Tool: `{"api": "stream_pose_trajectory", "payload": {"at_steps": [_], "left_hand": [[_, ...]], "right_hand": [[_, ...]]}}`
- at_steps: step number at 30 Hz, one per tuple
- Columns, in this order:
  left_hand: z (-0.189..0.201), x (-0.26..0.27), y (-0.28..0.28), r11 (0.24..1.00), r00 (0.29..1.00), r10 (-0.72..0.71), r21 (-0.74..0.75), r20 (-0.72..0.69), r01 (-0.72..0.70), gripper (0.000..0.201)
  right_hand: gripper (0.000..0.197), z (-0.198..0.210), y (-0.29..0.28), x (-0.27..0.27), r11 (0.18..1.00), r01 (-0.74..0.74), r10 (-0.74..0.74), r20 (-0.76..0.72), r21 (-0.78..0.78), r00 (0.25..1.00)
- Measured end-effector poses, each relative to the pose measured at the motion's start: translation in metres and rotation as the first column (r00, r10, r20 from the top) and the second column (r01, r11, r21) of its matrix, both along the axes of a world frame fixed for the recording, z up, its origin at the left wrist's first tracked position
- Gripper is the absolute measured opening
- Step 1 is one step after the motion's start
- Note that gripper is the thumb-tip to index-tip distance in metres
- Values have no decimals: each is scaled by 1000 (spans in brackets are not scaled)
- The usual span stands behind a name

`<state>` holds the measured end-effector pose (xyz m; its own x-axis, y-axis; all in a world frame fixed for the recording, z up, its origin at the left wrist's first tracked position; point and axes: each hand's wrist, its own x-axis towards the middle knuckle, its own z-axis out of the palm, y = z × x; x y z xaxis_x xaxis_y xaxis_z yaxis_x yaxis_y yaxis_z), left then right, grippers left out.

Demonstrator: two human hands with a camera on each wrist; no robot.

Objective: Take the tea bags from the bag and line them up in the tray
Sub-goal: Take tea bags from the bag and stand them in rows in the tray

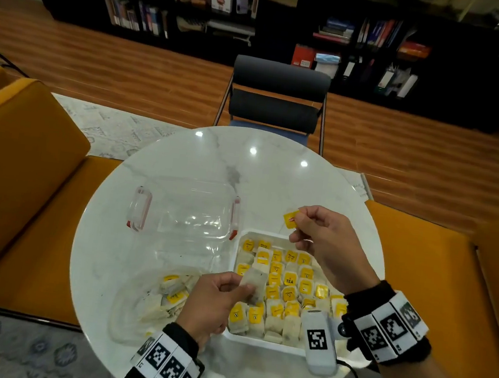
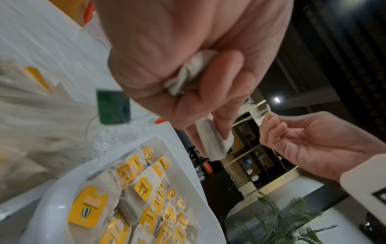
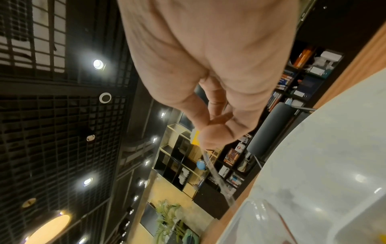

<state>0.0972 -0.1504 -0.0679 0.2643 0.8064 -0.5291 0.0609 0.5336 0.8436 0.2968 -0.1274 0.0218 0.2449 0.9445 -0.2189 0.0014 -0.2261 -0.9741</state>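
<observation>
One white paper tea bag (image 1: pixel 252 286) is up in the air, above the near-left part of the tray, pinched by its pouch between the thumb and curled fingers of the left hand (image 1: pixel 212 305). Its small yellow paper tag (image 1: pixel 290 218) is out at the far right, pinched between thumb and forefinger of the right hand (image 1: pixel 326 242) — a thin string (image 2: pixel 243 121) runs between the two hands in the left wrist view. So both hands grip the same bag, one at each end, and my read is the string is being drawn straight before the bag goes down.

Below them sits the white rectangular plastic tray (image 1: pixel 257 341), on the near right of the table, and it is packed: rows of white pouches with yellow tags (image 1: pixel 289 280) face up cover nearly the whole floor of it. The rows look rough rather than ruler-straight. Whether a free slot remains under the right forearm, I cannot tell.

To the near left lies the crumpled clear plastic bag (image 1: pixel 132 309), and it is not empty — several more tea bags (image 1: pixel 173 295) with yellow tags show through it. Judging by that, most of the work looks done, with this bag to place and a smaller heap to follow.

Farther left and beyond, a clear plastic lid with red-edged clips (image 1: pixel 186 209) rests on the round white marble-look table (image 1: pixel 245 163).
</observation>
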Motion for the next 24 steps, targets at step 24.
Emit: {"api": "stream_pose_trajectory", "payload": {"at_steps": [24], "left_hand": [[40, 16, 19, 982, 982, 165, 80, 94, -173, 13]], "right_hand": [[11, -34, -26, -27, 994, -87, 95, 137, -67, 986]]}}
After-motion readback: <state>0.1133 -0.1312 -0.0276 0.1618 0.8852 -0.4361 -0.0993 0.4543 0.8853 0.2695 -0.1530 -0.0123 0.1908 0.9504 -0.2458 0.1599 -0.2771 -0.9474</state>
